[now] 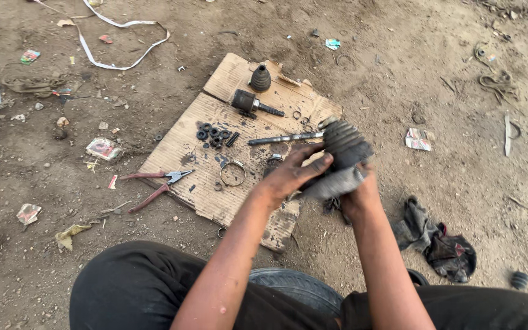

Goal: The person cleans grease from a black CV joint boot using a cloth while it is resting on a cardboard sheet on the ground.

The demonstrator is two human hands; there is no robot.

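Observation:
My left hand (293, 173) grips the lower side of a black ribbed rubber boot (344, 143), held just above a sheet of cardboard (184, 146). My right hand (362, 189) is closed from below on a grey rag (336, 182) wrapped around the boot's narrow end. Both hands are smeared with dark grease. On the cardboard lie a thin metal shaft (282, 139), a dark joint piece with a stub (250, 102), a smaller ribbed boot (260, 78), several small black rings (213, 135) and a metal clamp ring (233, 173).
Red-handled pliers (155, 185) lie at the cardboard's left edge. A dirty cloth heap (438, 241) sits on the dirt at right. A white strap (114, 43), paper scraps and bits of wire litter the ground. My dark-trousered knees (135, 284) fill the bottom.

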